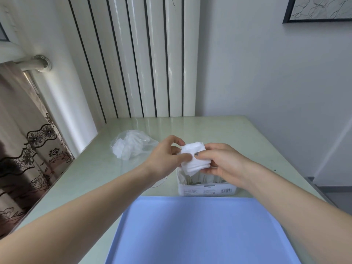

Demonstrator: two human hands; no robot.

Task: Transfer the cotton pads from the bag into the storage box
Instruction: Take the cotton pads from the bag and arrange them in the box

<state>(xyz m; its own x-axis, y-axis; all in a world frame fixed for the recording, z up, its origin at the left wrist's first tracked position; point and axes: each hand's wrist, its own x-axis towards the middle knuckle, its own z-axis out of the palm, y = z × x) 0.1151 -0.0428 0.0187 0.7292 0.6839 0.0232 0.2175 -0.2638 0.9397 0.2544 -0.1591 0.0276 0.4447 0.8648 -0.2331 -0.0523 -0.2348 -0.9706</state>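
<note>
A stack of white cotton pads (194, 159) is held between both hands, just above the storage box. My left hand (165, 157) grips the stack's left side and my right hand (222, 164) grips its right side, thumbs pressed on the front. The clear storage box (207, 189) stands on the table below them, with a barcode label on its front wall and pads visible inside. The clear plastic bag (133, 147) lies crumpled to the left behind my left hand, with more white pads inside.
A blue tray (200, 231) lies at the near edge of the pale green table (247, 134). A white radiator (142, 58) stands behind the table. A patterned curtain (28, 145) hangs at the left.
</note>
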